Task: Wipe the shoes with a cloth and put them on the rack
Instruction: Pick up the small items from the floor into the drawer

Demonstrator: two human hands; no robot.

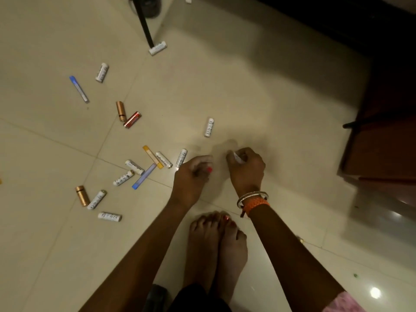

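White batteries (102,72) lie scattered over the cream tiled floor (225,86), with copper ones (121,111), a red one (132,119) and a few blue and yellow sticks (78,88) among them. No shoes, cloth or rack show anywhere in view, so how they will handle cannot be judged from here. The right hand (246,168) pinches a small white cylinder, probably a battery: light, stiff and smooth, likely to roll, best taken across its middle. The left hand (191,176) is loosely curled just above the floor; whether it holds anything I cannot tell. Bare feet (216,239) stand just behind both hands.
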